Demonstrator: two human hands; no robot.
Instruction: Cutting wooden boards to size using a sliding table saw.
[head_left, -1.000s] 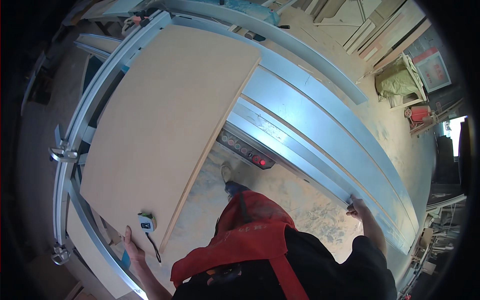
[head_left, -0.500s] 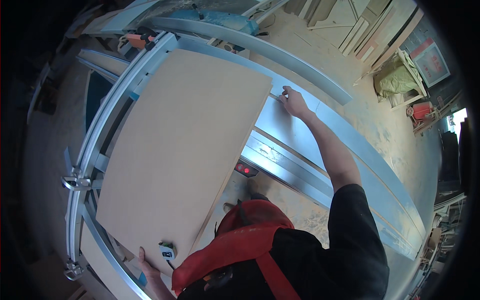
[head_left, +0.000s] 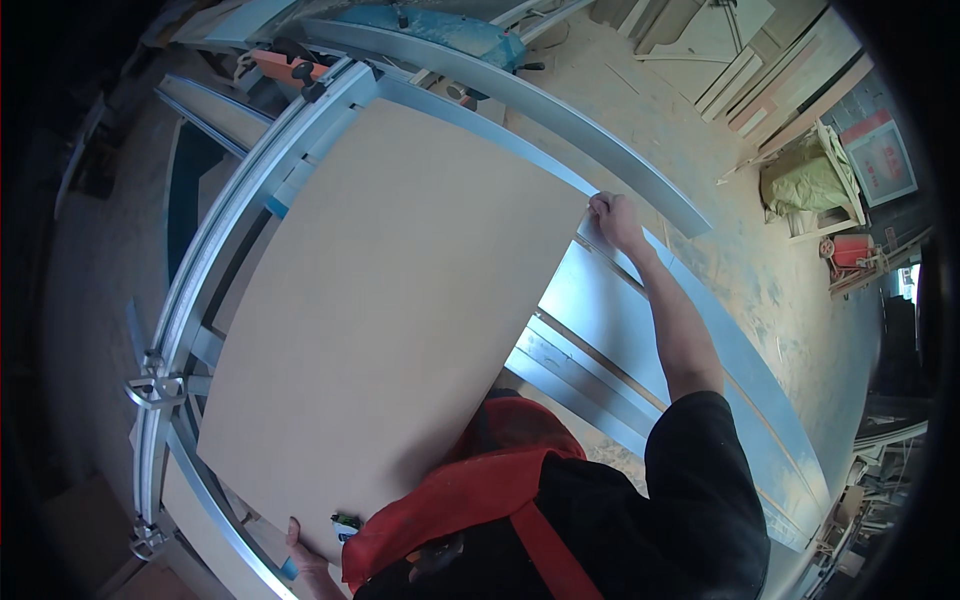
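A large pale board (head_left: 390,300) lies flat across the metal machine table (head_left: 590,300). My right hand (head_left: 615,218) is closed at the board's far right corner, its fingers curled against the edge. At the near left edge my left hand (head_left: 305,550) grips the board, thumb on the top face and the other fingers hidden below. Close to that hand, a small tape measure (head_left: 345,525) rests on the board beside my red apron (head_left: 430,500).
A silver fence rail with clamps (head_left: 158,390) runs along the left. Beyond the board curves a long metal beam (head_left: 520,95). Slots cross the table at right. Wood panels (head_left: 770,90) lean at the far right, near a stand with a green bag (head_left: 805,185).
My right hand has gone from the bare metal table to the board's corner. The board reaches further right in view, and the red-lit button below its edge is now hidden.
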